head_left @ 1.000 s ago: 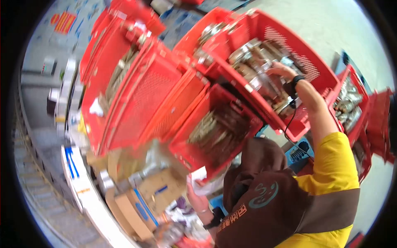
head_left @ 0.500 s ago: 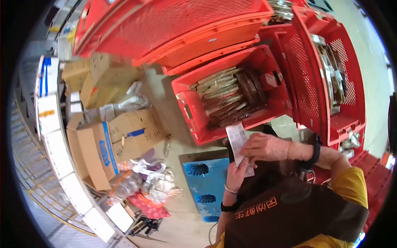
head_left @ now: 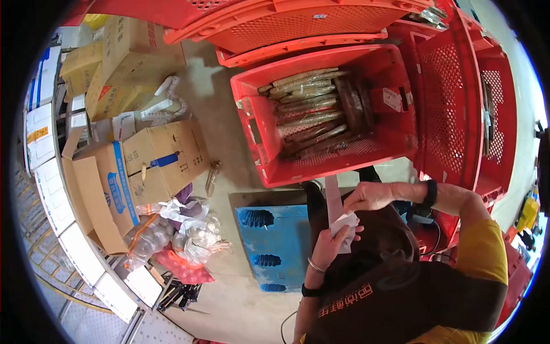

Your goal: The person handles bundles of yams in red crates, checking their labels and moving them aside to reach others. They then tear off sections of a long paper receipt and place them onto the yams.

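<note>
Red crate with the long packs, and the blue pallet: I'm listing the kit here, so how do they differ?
The red crate has tall walls, while the blue pallet looks low and flat. The crate has fine mesh holes; the pallet shows larger, dark, ribbed recesses. The crate holds long wrapped packs; none show on the pallet. Both have straight edges.

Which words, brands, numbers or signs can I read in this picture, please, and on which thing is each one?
"品尚鲜生", in orange, on the brown apron.
Blue characters on the open carton: too unclear to quote.
Red and dark print on the upper carton: too blurred.
White label inside the red crate: too small.
Paper strip in the hands: no text readable.
</note>
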